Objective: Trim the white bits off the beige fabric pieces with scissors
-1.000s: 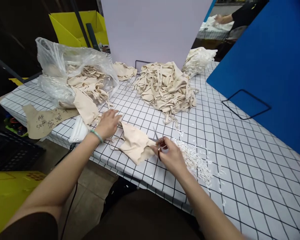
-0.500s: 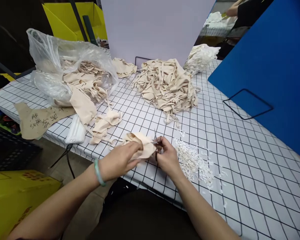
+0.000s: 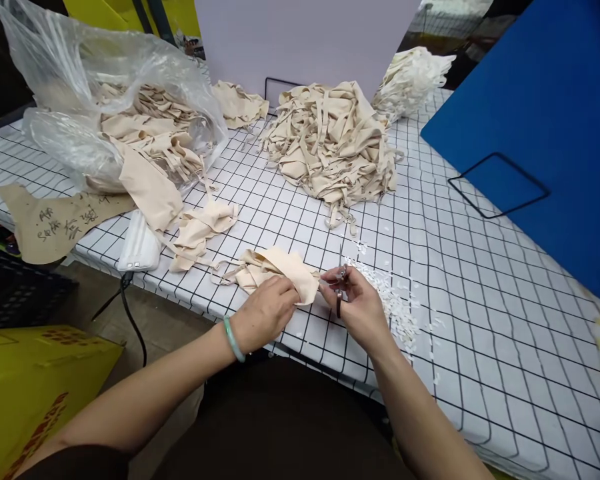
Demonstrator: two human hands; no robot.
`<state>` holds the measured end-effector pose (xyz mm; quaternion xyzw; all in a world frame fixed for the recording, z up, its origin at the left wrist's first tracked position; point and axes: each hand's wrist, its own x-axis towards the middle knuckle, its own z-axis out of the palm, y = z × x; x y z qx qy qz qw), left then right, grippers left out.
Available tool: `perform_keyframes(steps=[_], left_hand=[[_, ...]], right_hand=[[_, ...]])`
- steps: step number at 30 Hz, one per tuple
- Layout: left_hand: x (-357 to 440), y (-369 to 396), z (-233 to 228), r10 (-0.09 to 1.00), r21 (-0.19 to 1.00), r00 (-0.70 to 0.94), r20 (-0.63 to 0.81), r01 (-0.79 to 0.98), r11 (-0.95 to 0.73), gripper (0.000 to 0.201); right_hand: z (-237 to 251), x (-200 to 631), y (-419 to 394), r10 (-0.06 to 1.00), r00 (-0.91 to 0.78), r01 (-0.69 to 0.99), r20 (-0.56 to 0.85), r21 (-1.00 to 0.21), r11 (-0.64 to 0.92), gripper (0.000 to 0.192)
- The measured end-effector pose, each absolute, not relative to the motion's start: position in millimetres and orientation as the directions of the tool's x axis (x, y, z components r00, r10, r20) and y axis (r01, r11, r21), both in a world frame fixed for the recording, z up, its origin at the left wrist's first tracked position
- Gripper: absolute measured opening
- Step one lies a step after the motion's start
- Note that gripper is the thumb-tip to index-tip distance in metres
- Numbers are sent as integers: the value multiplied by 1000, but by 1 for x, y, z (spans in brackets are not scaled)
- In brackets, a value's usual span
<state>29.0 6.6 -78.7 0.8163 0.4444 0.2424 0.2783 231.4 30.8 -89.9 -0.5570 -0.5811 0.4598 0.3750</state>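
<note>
My left hand (image 3: 270, 310), with a green bangle (image 3: 234, 339) at the wrist, grips a folded beige fabric piece (image 3: 293, 270) near the table's front edge. My right hand (image 3: 360, 307) is closed around small scissors (image 3: 341, 273), whose blades point away from me. Its fingertips come up to the right end of the fabric and seem to touch it. A thin strap runs left from the fabric to another crumpled beige piece (image 3: 200, 233). Small white snippets (image 3: 397, 307) lie scattered just right of my right hand.
A large heap of beige pieces (image 3: 330, 147) lies further back. On the left stand an open clear plastic bag (image 3: 95, 80) of more pieces, a paper pattern (image 3: 55, 223) with handwriting and a white power strip (image 3: 140, 247). A blue panel (image 3: 530, 120) rises at right.
The camera view has tilted down. My right hand has moved right, and the scissors have come away from the fabric and swung upright. My left hand now lies over the fabric's lower edge.
</note>
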Motion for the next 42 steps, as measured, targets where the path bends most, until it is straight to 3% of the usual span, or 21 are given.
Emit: perform_keyframes(steps=[2, 4, 7, 11, 14, 19, 22, 25, 27, 30, 33, 35, 39, 42], left_hand=[[30, 10, -70, 898, 848, 426, 114, 429, -311, 20], [26, 11, -55, 920, 948, 391, -9, 295, -117, 23], [13, 13, -30, 892, 973, 413, -186, 206, 107, 30], [-3, 12, -12, 873, 955, 395, -288, 184, 232, 36], [-10, 10, -7, 894, 959, 363, -261, 201, 199, 35], [-8, 8, 0, 840, 976, 498, -215, 149, 161, 32], [-5, 8, -3, 859, 978, 472, -197, 39, 203, 34], [-4, 8, -11, 900, 967, 387, -201, -67, 244, 35], [-2, 8, -14, 911, 962, 359, -203, -99, 253, 34], [5, 9, -8, 919, 986, 372, -134, -43, 161, 32], [13, 12, 1, 941, 993, 333, 65, 72, -94, 29], [19, 15, 2, 941, 982, 298, 159, 49, -181, 29], [27, 17, -14, 979, 978, 190, 80, -203, -41, 32], [32, 13, -29, 992, 983, 71, 102, -158, -89, 32]], right_hand=[[-86, 227, 25, 983, -186, 255, -13, -966, 36, 29], [-83, 220, 21, 959, -279, 203, 58, -972, 117, 29], [-78, 207, 25, 951, -301, 143, 65, -983, 113, 18], [-62, 205, 45, 936, -350, 31, -33, -999, -23, 22], [-44, 209, 61, 894, -436, -88, -101, -984, -154, 29], [-36, 185, 79, 870, -468, -141, -157, -958, -249, 35], [-49, 169, 73, 916, -368, -78, -161, -976, -204, 31], [-59, 173, 53, 978, -208, -87, -8, -996, -27, 24], [-61, 181, 40, 963, -259, -107, 72, -993, 46, 26], [-61, 185, 31, 936, -349, -103, 39, -995, 3, 31], [-64, 175, 33, 947, -315, -140, -58, -984, -106, 37], [-68, 164, 34, 926, -366, -165, -98, -972, -168, 41], [-73, 159, 27, 878, -455, -155, -146, -958, -240, 43], [-68, 182, 20, 921, -369, -5, -122, -991, -133, 38]])
